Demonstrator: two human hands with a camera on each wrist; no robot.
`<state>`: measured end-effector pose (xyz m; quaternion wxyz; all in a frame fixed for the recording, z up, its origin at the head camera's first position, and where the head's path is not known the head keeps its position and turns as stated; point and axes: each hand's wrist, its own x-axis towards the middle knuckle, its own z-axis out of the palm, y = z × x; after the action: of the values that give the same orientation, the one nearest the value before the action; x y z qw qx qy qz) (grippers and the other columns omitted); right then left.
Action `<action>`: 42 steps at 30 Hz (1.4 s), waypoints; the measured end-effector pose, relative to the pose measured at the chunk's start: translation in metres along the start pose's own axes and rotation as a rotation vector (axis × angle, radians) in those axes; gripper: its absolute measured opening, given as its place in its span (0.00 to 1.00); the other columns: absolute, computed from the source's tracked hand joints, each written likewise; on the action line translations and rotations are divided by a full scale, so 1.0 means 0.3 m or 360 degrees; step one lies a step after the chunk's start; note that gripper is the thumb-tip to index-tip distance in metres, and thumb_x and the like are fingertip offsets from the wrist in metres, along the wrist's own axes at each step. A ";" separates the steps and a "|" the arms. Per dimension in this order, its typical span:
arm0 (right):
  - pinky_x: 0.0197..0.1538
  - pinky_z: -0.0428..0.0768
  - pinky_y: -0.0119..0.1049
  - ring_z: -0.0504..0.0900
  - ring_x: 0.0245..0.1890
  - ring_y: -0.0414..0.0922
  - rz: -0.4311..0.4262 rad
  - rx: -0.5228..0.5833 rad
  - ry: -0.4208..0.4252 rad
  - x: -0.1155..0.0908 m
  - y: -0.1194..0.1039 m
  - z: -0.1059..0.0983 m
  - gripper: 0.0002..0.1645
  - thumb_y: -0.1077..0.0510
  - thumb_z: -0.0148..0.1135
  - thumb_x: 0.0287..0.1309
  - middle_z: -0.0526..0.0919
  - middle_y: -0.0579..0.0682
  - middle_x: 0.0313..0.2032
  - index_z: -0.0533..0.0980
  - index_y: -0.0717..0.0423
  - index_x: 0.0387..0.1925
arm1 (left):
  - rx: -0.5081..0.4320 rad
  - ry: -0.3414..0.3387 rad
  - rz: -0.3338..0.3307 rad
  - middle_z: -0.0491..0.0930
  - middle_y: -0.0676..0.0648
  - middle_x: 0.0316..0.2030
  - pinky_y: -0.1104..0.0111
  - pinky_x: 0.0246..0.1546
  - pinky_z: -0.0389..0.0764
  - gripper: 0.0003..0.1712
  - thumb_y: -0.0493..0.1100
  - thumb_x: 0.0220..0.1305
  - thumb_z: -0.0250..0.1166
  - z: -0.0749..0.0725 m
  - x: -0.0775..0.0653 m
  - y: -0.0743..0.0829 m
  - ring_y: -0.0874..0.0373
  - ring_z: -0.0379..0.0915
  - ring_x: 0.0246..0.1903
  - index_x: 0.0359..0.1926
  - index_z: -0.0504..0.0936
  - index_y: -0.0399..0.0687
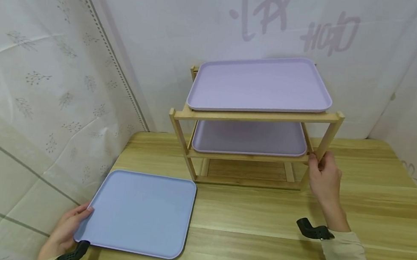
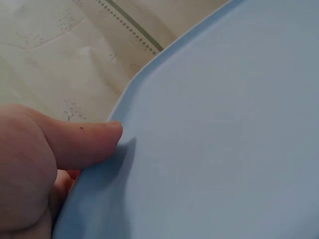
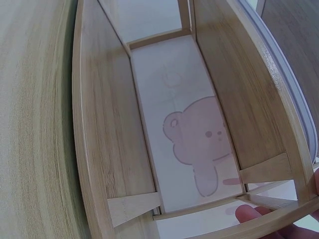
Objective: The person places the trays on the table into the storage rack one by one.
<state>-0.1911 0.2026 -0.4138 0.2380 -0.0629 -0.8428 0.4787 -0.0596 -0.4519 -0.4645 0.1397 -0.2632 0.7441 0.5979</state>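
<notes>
My left hand (image 1: 66, 229) holds a light blue rectangular tray (image 1: 141, 212) by its left edge. In the left wrist view the thumb (image 2: 94, 142) lies over the tray's rim, with the other fingers mostly hidden beneath. A wooden tiered rack (image 1: 260, 115) stands toward the back of the table. My right hand (image 1: 325, 182) grips its right front post near the middle tier; fingertips (image 3: 249, 214) show around the wood in the right wrist view. One lilac tray (image 1: 260, 84) lies on the top tier and another lilac tray (image 1: 250, 137) on the middle tier.
Beneath the middle tier is the rack's low bottom shelf (image 1: 250, 171). The wood-grain table (image 1: 257, 247) extends in front and to the right. Printed cloth curtains (image 1: 46, 64) hang at the left and behind; a pink bear print (image 3: 202, 132) shows through the rack.
</notes>
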 end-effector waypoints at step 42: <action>0.29 0.70 0.21 0.73 0.26 0.22 0.0007 -0.0045 -0.0008 0.002 0.006 0.000 0.18 0.48 0.49 0.68 0.81 0.32 0.26 0.74 0.59 0.42 | -0.0214 0.0070 0.0080 0.78 0.60 0.32 0.63 0.37 0.83 0.17 0.52 0.76 0.46 0.238 -0.038 -0.001 0.64 0.79 0.33 0.56 0.69 0.49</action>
<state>-0.1919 0.2039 -0.4150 0.2338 -0.0671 -0.8499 0.4674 -0.0578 -0.3807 -0.4762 0.0903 -0.2662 0.7115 0.6440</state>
